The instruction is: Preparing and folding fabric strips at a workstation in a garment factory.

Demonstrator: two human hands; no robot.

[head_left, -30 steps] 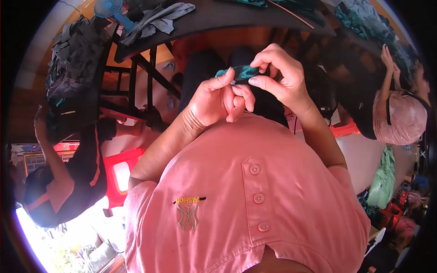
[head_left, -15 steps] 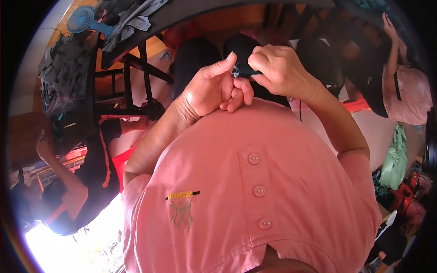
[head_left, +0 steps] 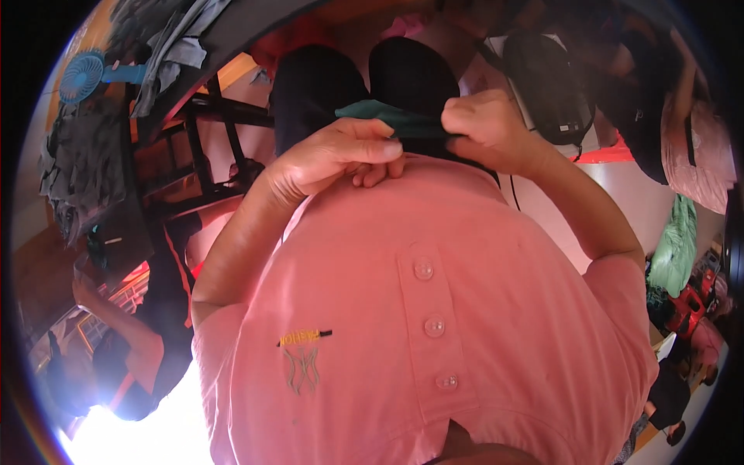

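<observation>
Fingers (head_left: 372,151) of both hands on one green cloth strip (head_left: 387,118)

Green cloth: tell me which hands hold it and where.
Both hands hold the green cloth. The left hand pinches it near the middle with thumb and fingers; the right hand grips its right end. Its left tip sticks out free.

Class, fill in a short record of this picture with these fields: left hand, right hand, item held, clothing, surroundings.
left hand: the left hand pinches one end of the cloth strip, thumb on top
right hand: the right hand grips the other end in a closed fist
item held: a dark green cloth strip, stretched between both hands above the lap
clothing: pink buttoned shirt
surroundings: blue fan at upper left; another person's arm at lower left
</observation>
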